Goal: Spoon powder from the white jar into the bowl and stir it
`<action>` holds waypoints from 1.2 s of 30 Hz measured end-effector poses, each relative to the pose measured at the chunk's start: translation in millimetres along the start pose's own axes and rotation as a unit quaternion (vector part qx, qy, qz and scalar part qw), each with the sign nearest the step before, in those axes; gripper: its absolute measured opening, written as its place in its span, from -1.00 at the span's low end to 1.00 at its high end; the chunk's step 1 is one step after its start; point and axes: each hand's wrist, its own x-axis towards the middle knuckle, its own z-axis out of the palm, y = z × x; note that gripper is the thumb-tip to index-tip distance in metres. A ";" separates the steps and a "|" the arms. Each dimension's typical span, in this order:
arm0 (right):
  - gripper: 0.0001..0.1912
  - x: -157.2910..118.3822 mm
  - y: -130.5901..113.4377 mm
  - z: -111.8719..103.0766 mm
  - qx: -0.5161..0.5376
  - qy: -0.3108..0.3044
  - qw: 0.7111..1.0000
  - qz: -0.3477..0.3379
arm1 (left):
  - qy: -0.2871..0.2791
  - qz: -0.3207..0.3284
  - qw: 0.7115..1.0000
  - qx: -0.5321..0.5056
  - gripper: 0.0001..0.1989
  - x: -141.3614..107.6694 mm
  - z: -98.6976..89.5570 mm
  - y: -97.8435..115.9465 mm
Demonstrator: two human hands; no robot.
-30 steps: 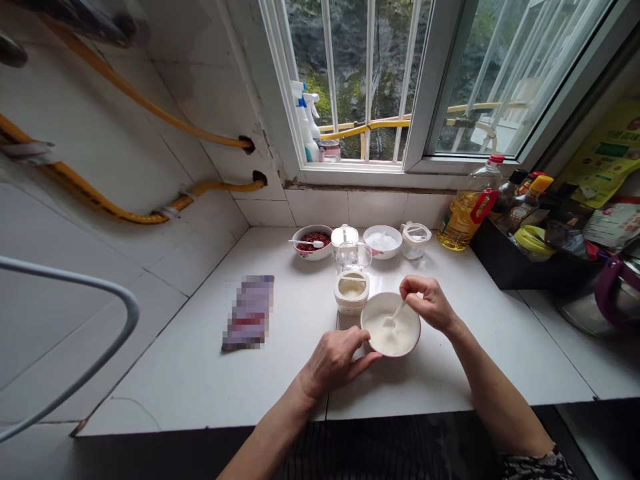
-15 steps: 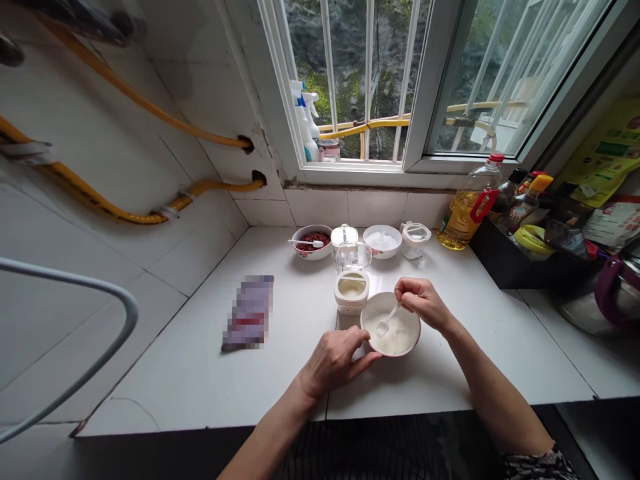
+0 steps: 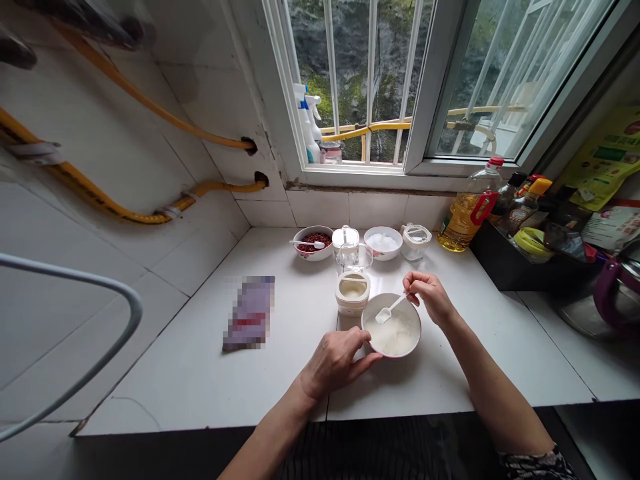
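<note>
A round bowl [image 3: 367,343] of pale, whitish contents stands on the counter in front of me. My left hand [image 3: 336,365] grips its left rim between thumb and fingers. Pinched in my right hand [image 3: 425,295] is the handle of a small white spoon [image 3: 384,315], whose scoop is over the bowl's contents and looks loaded with a little white stuff. Just behind the bowl's left side sits a cream seasoning jar [image 3: 353,303], its clear lid [image 3: 355,256] raised and pale powder inside.
Along the back wall stand a bowl of dark red grains [image 3: 314,255] with a spoon, a closed white jar [image 3: 345,236], a bowl of white crystals [image 3: 383,253] and a clear-lidded jar [image 3: 416,241]. An oil bottle [image 3: 457,223] and a black box [image 3: 510,263] are at right; a blurred purple packet [image 3: 250,313] lies left.
My right hand has moved slightly right, lifting the spoon's scoop from the bowl's contents toward its far side. My left hand keeps its hold on the rim.
</note>
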 end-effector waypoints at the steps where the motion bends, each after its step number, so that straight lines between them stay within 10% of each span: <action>1: -0.94 0.4 0.9 -0.2 0.001 0.000 1.000 0.002 | 0.000 0.000 1.000 0.001 -0.76 0.0 0.0 0.1; 9: -0.92 -0.3 5.6 5.3 0.053 0.003 0.999 0.005 | -0.002 0.001 1.000 -0.002 -0.76 0.6 -0.8 0.4; 15: -0.91 -6.7 12.7 17.3 -0.052 0.011 0.989 -0.135 | 0.003 0.003 1.000 -0.002 -0.75 1.2 -0.7 0.8; 22: -0.81 -7.7 18.4 19.2 -0.343 -0.017 0.851 -0.398 | 0.000 0.004 1.000 0.002 -0.75 1.2 -0.4 0.8; 30: -0.86 -15.6 1.4 2.4 -0.194 0.037 0.947 -0.252 | 0.004 0.008 1.000 -0.001 -0.76 2.0 -1.5 0.9; 36: -0.84 -14.9 3.8 12.0 -0.317 -0.084 0.917 -0.227 | 0.002 0.011 1.000 0.010 -0.76 2.2 -1.9 1.1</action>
